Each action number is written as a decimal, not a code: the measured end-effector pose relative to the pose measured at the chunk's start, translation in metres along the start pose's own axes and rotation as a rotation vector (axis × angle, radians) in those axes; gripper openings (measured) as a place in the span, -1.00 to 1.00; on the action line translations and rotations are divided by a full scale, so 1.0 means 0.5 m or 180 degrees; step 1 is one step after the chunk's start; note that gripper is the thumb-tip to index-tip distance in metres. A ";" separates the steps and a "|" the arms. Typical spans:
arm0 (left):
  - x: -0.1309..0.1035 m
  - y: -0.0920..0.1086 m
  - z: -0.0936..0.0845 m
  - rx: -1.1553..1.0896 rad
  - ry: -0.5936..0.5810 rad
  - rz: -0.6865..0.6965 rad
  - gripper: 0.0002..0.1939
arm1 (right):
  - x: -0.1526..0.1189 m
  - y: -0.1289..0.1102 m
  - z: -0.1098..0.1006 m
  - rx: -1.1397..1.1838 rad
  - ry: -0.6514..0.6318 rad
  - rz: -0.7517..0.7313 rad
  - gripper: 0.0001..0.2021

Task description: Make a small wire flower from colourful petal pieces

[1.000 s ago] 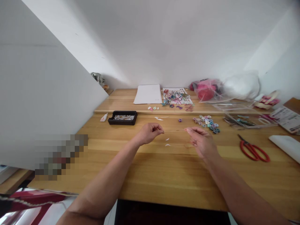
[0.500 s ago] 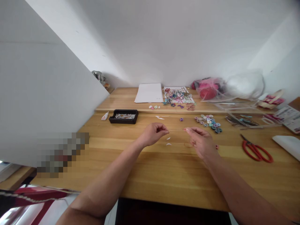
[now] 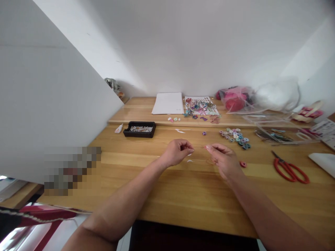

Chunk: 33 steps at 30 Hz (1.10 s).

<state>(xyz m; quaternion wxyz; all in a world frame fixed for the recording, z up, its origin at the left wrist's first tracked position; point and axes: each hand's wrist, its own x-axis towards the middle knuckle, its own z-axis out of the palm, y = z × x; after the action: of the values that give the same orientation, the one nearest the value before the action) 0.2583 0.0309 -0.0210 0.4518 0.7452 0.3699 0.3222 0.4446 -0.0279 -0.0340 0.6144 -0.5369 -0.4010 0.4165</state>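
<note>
Forearms are reaching in over the near edge of the bench [image 3: 183,195], both hands hovering just above the wood at its middle; the left hand [image 3: 177,156] is curling shut, thumb and forefinger pinching together on something too fine to make out, perhaps a thread end; the right hand [image 3: 224,161] is doing the same a little apart from it, fingertips closing on a tiny pinkish bit at their tip. White slivers [image 3: 189,160] are lying on the bench between and just under the two hands; a single red ring [image 3: 243,164] is sitting just beside the right hand, apart from the rest.

As a judgement, the work is looking barely begun; only that one ring is lying out by the hands, and the heap of coloured rings [image 3: 236,136] farther back is looking untouched. Red scissors [image 3: 290,170] are lying well off to the right; a black tray [image 3: 140,129] of small beads and a little glue tube [image 3: 118,129] are waiting at the left; beyond them, on the raised ledge, a white sheet [image 3: 168,103], a scatter of coloured pieces [image 3: 201,106] and a clear bag with something pink [image 3: 234,99] are resting against the wall.
</note>
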 end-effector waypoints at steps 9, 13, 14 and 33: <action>-0.001 0.008 -0.001 -0.0101 -0.0138 -0.0084 -0.85 | -0.003 -0.009 -0.008 0.0138 -0.0202 0.0311 -0.70; -0.002 0.008 -0.001 -0.0157 -0.0187 -0.0082 -0.85 | 0.002 -0.004 -0.014 0.0331 -0.0366 0.0568 -0.71; -0.002 0.007 -0.001 -0.0165 -0.0200 -0.0084 -0.85 | 0.003 -0.004 -0.016 0.0372 -0.0409 0.0621 -0.71; 0.007 -0.009 -0.031 -0.0150 -0.0093 -0.0217 -0.82 | 0.002 -0.024 -0.009 0.0333 0.0022 0.0412 -0.68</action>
<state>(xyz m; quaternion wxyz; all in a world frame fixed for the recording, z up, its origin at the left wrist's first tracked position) 0.2462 0.0421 -0.0187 0.4853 0.7259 0.3807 0.3043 0.4502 -0.0294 -0.0223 0.6148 -0.5303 -0.3410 0.4739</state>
